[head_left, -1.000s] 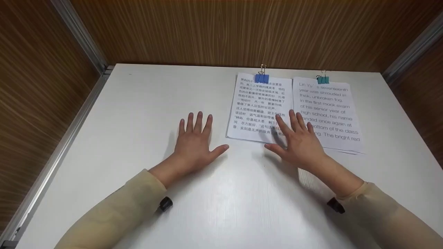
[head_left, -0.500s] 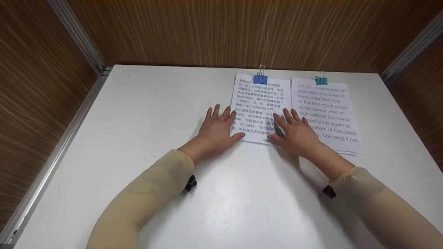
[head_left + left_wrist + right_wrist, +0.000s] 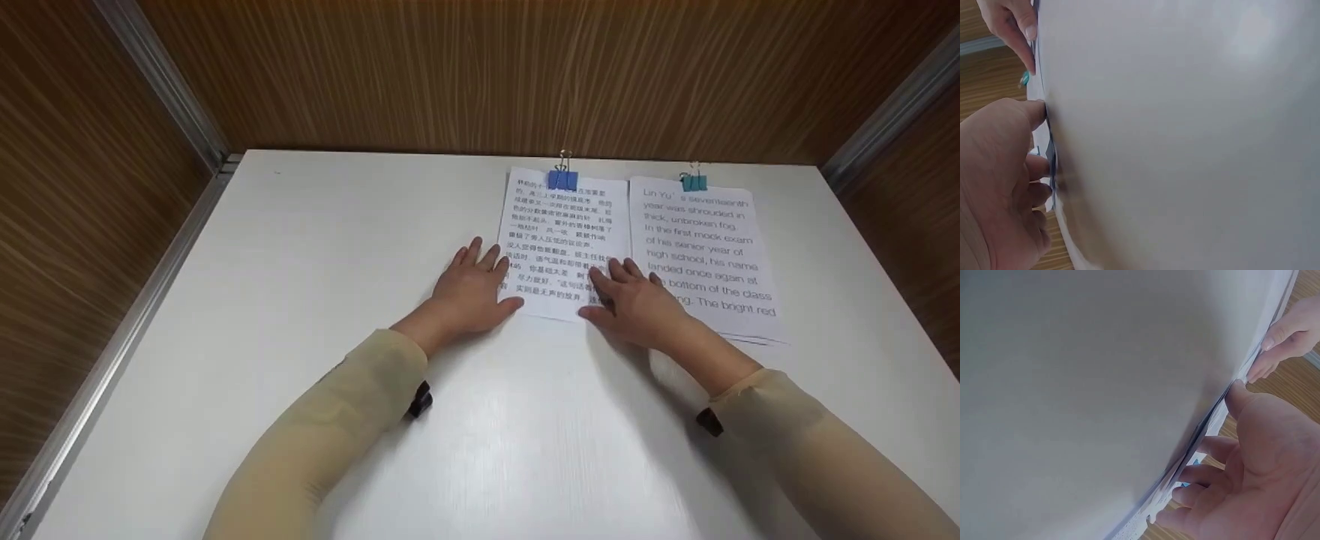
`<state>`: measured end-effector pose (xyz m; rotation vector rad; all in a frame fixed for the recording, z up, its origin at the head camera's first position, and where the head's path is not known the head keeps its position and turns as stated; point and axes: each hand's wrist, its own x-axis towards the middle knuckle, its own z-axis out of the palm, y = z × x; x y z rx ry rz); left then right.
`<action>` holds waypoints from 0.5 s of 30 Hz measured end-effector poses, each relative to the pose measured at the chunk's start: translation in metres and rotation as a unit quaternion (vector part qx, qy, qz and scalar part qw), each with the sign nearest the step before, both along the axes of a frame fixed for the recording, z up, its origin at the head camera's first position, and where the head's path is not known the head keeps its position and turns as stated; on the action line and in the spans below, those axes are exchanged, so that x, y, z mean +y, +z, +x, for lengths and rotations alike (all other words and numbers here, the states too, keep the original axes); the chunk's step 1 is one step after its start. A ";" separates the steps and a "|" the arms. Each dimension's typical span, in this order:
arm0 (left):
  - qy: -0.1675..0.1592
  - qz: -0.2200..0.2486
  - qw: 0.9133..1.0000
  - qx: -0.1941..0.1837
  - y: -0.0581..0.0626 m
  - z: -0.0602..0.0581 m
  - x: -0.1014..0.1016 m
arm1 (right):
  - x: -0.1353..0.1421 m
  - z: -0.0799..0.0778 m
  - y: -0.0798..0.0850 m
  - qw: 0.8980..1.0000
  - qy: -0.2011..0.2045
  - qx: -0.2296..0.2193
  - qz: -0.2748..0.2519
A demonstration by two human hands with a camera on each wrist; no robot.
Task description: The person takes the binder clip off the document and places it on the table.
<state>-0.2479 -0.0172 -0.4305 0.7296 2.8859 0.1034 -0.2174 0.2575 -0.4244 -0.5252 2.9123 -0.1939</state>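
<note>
A stack of white sheets [image 3: 559, 232] with printed Chinese text lies on the table, a blue binder clip [image 3: 562, 180] on its top edge. My left hand [image 3: 471, 292] touches its lower left side, fingers loosely bent and thumb near the bottom edge. My right hand [image 3: 641, 304] lies over its lower right corner and part of a second stack [image 3: 705, 255], printed in English and topped by a teal binder clip [image 3: 694, 183]. In the right wrist view, the thumb and bent fingers of the right hand [image 3: 1264, 467] meet the paper edge. Neither hand visibly grips the sheets.
The white table [image 3: 300, 247] extends left and toward me. A wood-grain panel [image 3: 450, 75] stands behind its far edge, with metal-framed side panels at left and right. Black devices [image 3: 421, 400] sit under both sleeves.
My left hand has moved right and slightly up, from the bare table to the left stack's edge. My right hand has shifted slightly, its fingers now lower on the paper and more bent.
</note>
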 end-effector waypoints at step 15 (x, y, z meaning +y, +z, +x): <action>-0.044 0.001 0.999 -0.004 0.006 0.032 -0.013 | -0.015 0.032 0.004 0.999 0.029 0.018 0.007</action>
